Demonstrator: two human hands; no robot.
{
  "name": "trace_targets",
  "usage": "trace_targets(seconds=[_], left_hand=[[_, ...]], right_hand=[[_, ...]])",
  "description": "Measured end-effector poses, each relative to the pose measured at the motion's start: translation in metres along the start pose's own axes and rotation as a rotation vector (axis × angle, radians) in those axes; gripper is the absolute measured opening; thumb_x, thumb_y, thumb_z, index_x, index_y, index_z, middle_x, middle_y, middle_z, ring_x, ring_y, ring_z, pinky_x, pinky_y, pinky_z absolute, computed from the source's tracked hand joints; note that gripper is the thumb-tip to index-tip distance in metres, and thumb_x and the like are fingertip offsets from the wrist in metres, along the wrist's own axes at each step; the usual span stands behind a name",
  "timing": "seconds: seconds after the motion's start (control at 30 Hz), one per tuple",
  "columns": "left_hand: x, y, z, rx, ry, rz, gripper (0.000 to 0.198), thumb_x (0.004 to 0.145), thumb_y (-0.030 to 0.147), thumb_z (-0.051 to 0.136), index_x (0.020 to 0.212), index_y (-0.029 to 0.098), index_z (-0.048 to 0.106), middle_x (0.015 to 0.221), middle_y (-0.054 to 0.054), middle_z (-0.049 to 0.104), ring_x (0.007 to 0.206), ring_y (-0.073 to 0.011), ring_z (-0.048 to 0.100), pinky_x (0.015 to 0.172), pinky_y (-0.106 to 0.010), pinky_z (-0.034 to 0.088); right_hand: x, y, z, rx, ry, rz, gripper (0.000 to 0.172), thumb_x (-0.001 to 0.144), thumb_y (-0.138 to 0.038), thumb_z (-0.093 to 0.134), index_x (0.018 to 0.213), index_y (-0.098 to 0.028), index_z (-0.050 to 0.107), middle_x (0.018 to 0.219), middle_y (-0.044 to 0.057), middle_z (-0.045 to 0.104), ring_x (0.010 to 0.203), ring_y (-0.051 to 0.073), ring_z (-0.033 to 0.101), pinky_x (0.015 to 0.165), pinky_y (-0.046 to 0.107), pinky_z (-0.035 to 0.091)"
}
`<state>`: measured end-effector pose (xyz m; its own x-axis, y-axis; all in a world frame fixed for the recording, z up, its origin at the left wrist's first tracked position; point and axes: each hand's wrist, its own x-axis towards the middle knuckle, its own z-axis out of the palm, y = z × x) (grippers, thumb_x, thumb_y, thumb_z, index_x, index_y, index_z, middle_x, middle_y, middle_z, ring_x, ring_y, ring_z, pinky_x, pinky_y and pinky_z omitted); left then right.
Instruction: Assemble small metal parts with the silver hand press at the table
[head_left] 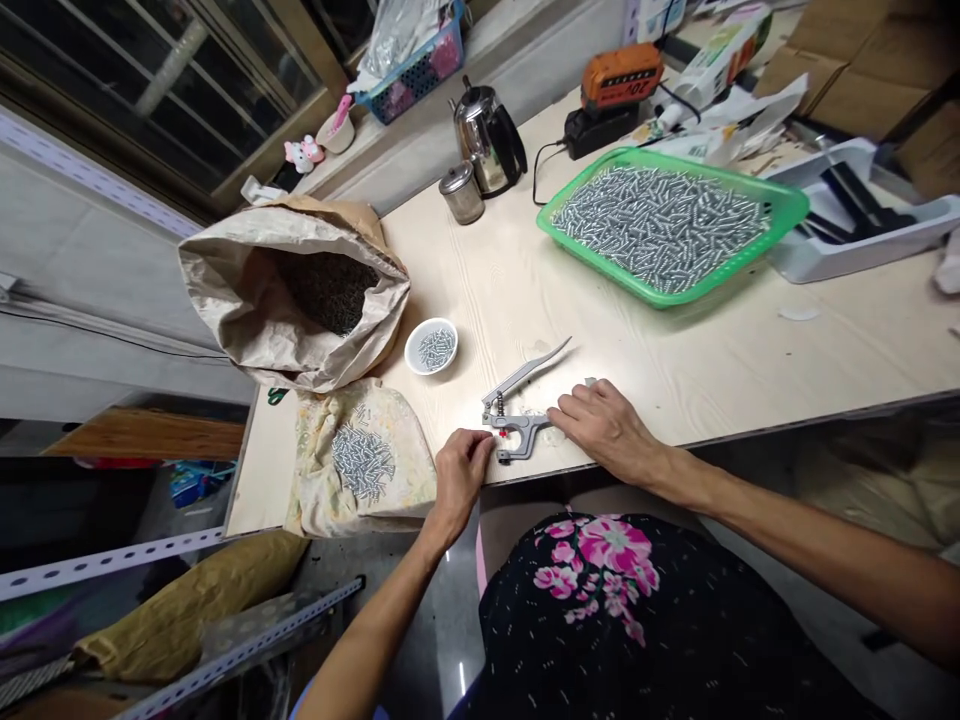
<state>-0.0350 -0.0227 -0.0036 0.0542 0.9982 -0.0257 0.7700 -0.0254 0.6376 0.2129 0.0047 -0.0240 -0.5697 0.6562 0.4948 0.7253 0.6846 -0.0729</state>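
Observation:
Near the table's front edge lies a grey metal hand press (525, 430), its upper lever raised and a small red part in its jaw. My left hand (463, 470) is beside the jaw, thumb and forefinger pinched together; what they hold is too small to name. My right hand (604, 425) is closed at the right end of the press's lower handle. A white bowl (433, 347) with small metal pins stands behind my left hand. More pins (363, 462) lie on a patterned cloth (412, 440) to the left.
An open paper sack (292, 290) with dark contents stands at the left. A green basket (787, 205) full of metal pins is at the back right. Behind are a kettle (487, 140), a metal canister (460, 193), an orange battery (621, 75) and a grey tray (862, 255).

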Motion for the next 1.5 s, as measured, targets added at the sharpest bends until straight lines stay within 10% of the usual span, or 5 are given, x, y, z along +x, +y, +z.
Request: trace_targets(seconds=[0.33, 0.73, 1.5], left_hand=[[-0.007, -0.017, 0.000, 0.429, -0.011, 0.332, 0.025, 0.097, 0.017, 0.046, 0.113, 0.014, 0.065, 0.092, -0.010, 0.063, 0.087, -0.0207, 0.059, 0.078, -0.032, 0.051], [0.000, 0.008, -0.005, -0.426, 0.003, -0.350, 0.030, 0.080, 0.039, 0.068, 0.092, 0.012, 0.072, 0.064, -0.001, 0.065, 0.060, -0.0135, 0.059, 0.065, -0.027, 0.050], [0.009, 0.009, -0.003, -0.191, -0.143, -0.250, 0.030, 0.077, 0.044, 0.068, 0.081, 0.015, 0.074, 0.075, -0.004, 0.072, 0.069, -0.0160, 0.062, 0.065, -0.025, 0.045]], right_hand=[[0.000, 0.001, 0.001, 0.027, -0.005, 0.016, 0.024, 0.092, -0.006, 0.048, 0.075, -0.019, 0.059, 0.072, 0.003, 0.054, 0.076, 0.020, 0.038, 0.070, 0.035, 0.023], [-0.001, 0.000, -0.004, -0.020, 0.021, -0.015, 0.026, 0.096, -0.009, 0.045, 0.078, -0.020, 0.061, 0.073, 0.003, 0.056, 0.077, 0.020, 0.038, 0.072, 0.035, 0.024], [0.000, 0.001, -0.002, -0.038, -0.038, -0.003, 0.027, 0.097, -0.009, 0.043, 0.079, -0.020, 0.060, 0.074, 0.002, 0.057, 0.078, 0.020, 0.040, 0.073, 0.036, 0.024]])
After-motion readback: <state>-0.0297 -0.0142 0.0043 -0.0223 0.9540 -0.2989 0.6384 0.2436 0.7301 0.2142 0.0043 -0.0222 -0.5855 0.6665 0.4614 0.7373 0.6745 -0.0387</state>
